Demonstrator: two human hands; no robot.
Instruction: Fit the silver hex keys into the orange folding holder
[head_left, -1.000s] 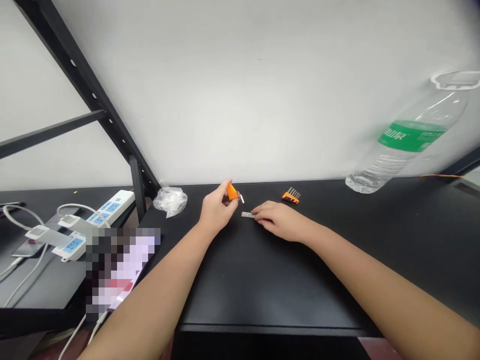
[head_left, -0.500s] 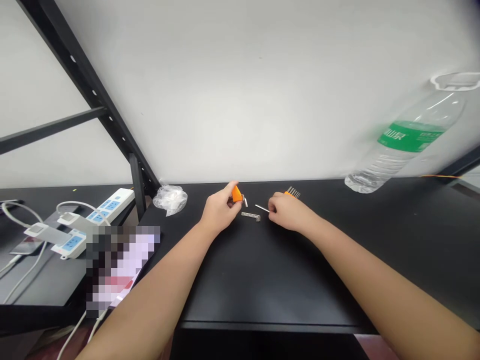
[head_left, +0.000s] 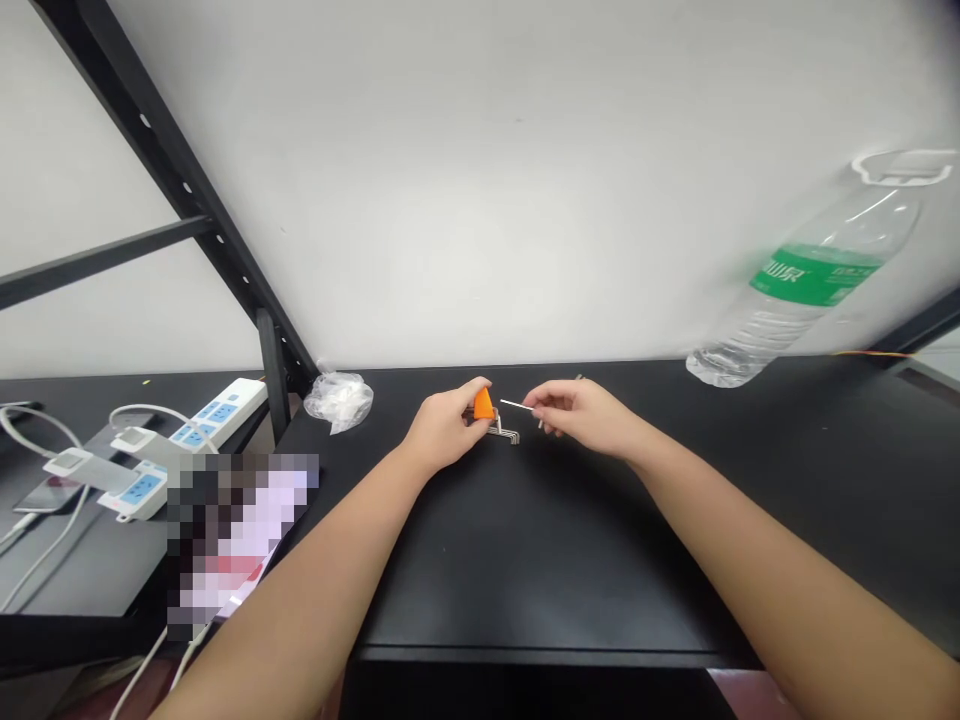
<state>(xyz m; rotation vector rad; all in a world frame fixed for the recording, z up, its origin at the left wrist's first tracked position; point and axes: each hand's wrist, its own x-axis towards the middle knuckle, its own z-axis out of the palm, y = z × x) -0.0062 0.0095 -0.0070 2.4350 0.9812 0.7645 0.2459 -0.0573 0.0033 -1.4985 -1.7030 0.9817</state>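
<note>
On bottle [head_left: 761,335] | green label [head_left: 816,275]: "山泉" | right hand [head_left: 586,414] holds hex key [head_left: 516,404]

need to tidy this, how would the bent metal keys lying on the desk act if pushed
The bent metal keys are likely stiff, being bare metal rods. Their hooked ends would probably stop them rolling. On the smooth-looking desk, such thin, shiny pieces may slide and spread apart.

btl [head_left: 780,318] w/ green lbl [head_left: 817,275], pwr strip [head_left: 226,410], plastic bag [head_left: 337,402]
</note>
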